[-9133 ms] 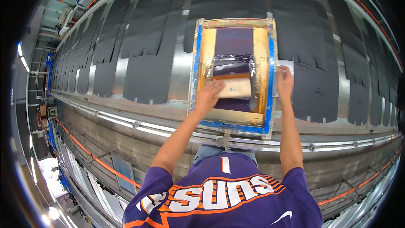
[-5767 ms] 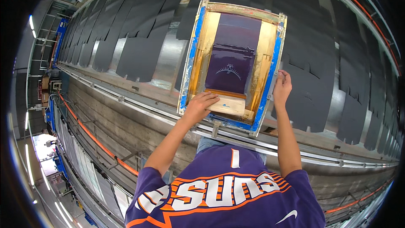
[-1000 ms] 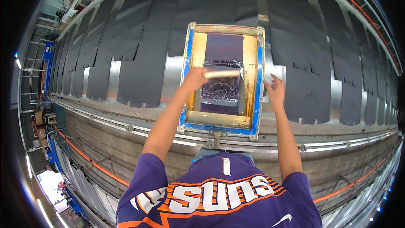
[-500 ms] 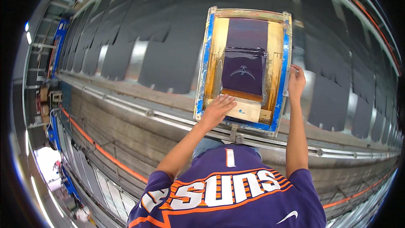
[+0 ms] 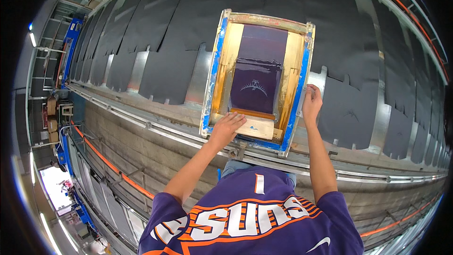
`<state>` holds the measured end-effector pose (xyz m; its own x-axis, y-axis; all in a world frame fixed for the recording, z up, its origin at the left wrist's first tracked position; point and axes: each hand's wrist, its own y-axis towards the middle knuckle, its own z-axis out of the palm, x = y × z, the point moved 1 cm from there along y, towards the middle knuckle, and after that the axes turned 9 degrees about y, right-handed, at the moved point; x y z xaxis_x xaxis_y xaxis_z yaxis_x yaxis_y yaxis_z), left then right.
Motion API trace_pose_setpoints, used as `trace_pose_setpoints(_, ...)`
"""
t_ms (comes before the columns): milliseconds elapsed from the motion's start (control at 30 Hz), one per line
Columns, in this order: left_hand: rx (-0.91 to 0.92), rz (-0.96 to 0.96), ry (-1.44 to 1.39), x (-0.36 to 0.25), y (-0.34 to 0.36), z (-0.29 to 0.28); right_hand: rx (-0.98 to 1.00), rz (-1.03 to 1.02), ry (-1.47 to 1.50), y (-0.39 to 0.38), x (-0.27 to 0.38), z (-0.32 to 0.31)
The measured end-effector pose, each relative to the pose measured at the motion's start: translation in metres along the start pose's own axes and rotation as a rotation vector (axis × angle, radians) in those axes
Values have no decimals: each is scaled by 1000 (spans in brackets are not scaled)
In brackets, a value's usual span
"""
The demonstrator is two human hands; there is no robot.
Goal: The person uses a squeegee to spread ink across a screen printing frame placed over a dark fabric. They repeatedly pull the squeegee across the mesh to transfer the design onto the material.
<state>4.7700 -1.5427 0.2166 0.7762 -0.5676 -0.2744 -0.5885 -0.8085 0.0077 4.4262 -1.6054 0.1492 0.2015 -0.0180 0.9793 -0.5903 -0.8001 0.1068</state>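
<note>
My left hand (image 5: 230,126) is closed on the left part of a wooden squeegee (image 5: 259,127) with an orange-brown blade, lying near the bottom of a screen frame (image 5: 302,73) edged with blue tape. The screen's dark purple mesh (image 5: 250,101) shows a pale spiky arc design below a band of glossy ink. My right hand (image 5: 312,98) is at the frame's right side, fingers curled at the outer edge by a small metal fitting; what they grip is too small to make out. Dark grey fabric pieces (image 5: 155,80) lie on the long metal table around the frame.
A metal rail (image 5: 158,127) runs along the table's near edge beside my body. An orange bar (image 5: 104,157) crosses the structure below it. More dark pieces (image 5: 349,94) extend to both sides. Blue machinery (image 5: 74,33) stands at the far left.
About a second ago the squeegee was midway up the screen in my left hand; now it lies at the bottom edge. My right fingers, raised then, are curled at the frame's side.
</note>
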Motion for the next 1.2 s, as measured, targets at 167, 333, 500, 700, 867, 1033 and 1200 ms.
trace_pose_setpoints(167,17,25,2,11,-40,6,-2,44,-132,-6,-6,8)
trace_pose_setpoints(333,-55,88,50,18,-31,26,128,133,-253,2,-10,-1)
trace_pose_setpoints(500,-127,-16,-123,70,87,6,398,-412,-595,10,78,6)
trace_pose_setpoints(700,140,-69,-157,89,200,-45,727,-307,-750,39,111,67)
trace_pose_setpoints(867,-77,48,-10,71,106,4,621,-433,-607,-55,63,51)
trace_pose_setpoints(1033,0,5,-128,56,68,0,676,-373,-601,-96,88,25)
trace_pose_setpoints(1200,17,-51,-214,86,174,-41,598,-495,-582,14,92,64)
